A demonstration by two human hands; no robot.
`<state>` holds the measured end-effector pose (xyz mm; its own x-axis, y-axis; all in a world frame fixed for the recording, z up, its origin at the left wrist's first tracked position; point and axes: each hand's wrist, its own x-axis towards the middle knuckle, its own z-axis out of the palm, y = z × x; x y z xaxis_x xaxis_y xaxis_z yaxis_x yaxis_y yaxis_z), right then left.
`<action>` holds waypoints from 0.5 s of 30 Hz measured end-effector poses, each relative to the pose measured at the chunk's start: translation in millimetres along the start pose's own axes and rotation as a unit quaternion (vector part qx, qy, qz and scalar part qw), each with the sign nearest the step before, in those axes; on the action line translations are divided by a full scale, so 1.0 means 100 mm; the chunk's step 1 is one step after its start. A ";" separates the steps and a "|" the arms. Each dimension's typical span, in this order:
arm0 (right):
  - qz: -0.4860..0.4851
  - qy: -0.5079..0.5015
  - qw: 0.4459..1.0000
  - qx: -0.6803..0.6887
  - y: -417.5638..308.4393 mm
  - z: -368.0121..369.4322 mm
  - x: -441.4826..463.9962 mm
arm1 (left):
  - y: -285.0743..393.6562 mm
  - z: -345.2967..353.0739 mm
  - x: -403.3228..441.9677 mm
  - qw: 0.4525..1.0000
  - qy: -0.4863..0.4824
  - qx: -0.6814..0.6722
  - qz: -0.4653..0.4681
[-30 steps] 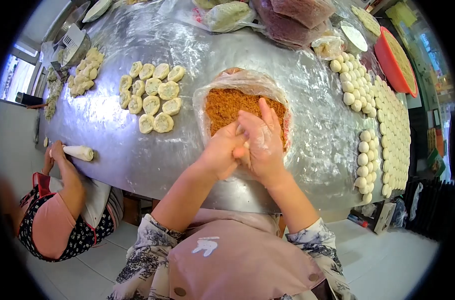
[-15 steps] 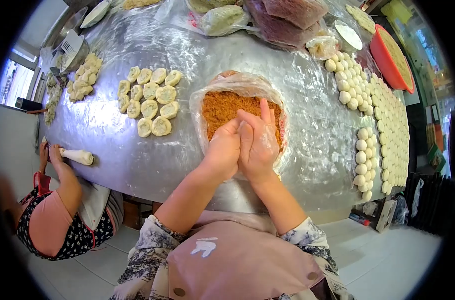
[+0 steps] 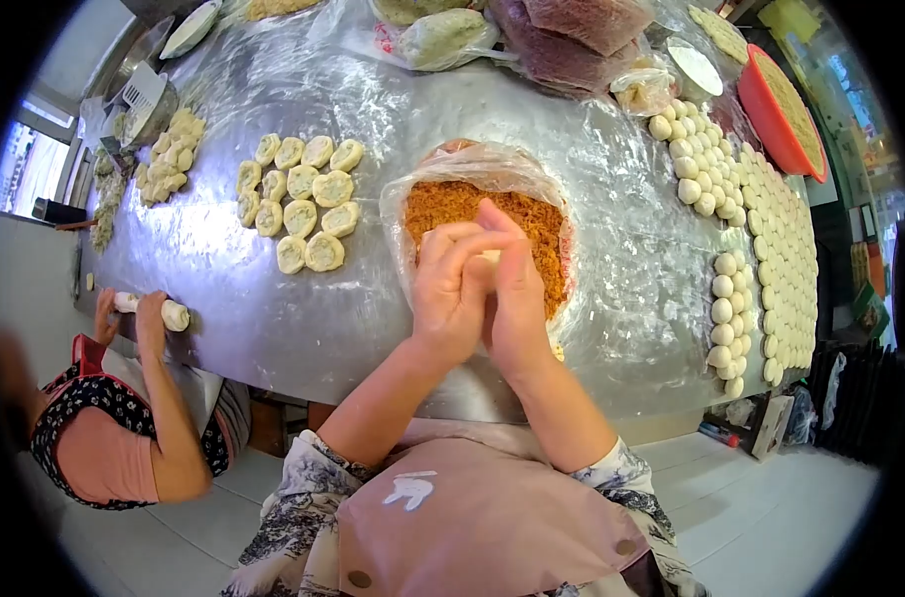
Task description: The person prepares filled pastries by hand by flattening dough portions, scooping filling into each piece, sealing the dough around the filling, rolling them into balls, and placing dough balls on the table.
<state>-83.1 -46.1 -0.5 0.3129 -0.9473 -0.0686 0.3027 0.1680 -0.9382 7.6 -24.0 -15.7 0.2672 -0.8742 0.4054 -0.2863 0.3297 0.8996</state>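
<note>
At the left end of the metal counter [image 3: 273, 323], a second person, in a dark patterned apron, had both hands [image 3: 152, 323] on a pale roll of dough [image 3: 176, 317] lying along the near edge. Farther back, toward the far left corner, lay a heap of pale dough pieces [image 3: 171, 159], with a slotted white scraper [image 3: 144, 88] standing in a bowl just beyond it. Left of the counter's middle, filled dough rounds [image 3: 300, 182] lay in close rows, a greenish filling showing on their tops. Near the middle, between these rounds and the right side, an open plastic bag [image 3: 397, 224] held crumbly orange-brown filling [image 3: 447, 207]. Above the bag's near part, the wearer's left hand [image 3: 450, 289] and right hand [image 3: 518, 298] were pressed together, fingers curved, closed around a small piece of dough [image 3: 490, 256]; only a pale patch of it showed between them. Behind, at the far edge, lay a bag of greenish filling [image 3: 447, 38] and, to its right, purplish bags [image 3: 577, 50]. Toward the right end stood groups of dough balls [image 3: 704, 162], flanked by flattened dough discs [image 3: 783, 261]. A red basin [image 3: 773, 127] of tan crumbs occupied the far right corner.
</note>
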 end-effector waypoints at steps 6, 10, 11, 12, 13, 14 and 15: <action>0.069 0.076 0.983 -0.152 -0.09 0.04 -0.01 | -0.01 0.00 0.05 0.995 -0.074 -0.039 -0.053; -0.133 0.090 0.966 -0.202 -0.08 -0.02 0.04 | 0.10 0.01 0.10 0.953 -0.040 -0.253 -0.159; -0.121 0.096 0.950 -0.273 -0.15 -0.02 0.00 | 0.08 0.01 0.13 0.939 -0.042 -0.279 -0.195; -0.183 0.059 0.936 -0.296 -0.09 -0.02 0.02 | 0.06 0.02 0.13 0.923 -0.045 -0.305 -0.231; -0.243 0.025 0.917 -0.316 0.02 -0.03 0.05 | 0.01 0.02 0.13 0.916 -0.107 -0.302 -0.240; -0.302 -0.008 0.893 -0.335 0.08 -0.03 0.07 | 0.02 0.01 0.12 0.920 -0.121 -0.304 -0.216; -0.231 -0.079 0.909 -0.338 0.04 -0.11 0.07 | 0.03 0.01 0.10 0.923 -0.134 -0.305 -0.192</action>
<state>-89.6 -55.4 -8.3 0.4345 -0.8142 0.3851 -0.1713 -0.4945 -0.8522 8.8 -32.3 -9.2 -0.0203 -0.9982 0.0565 0.3762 0.0448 0.9255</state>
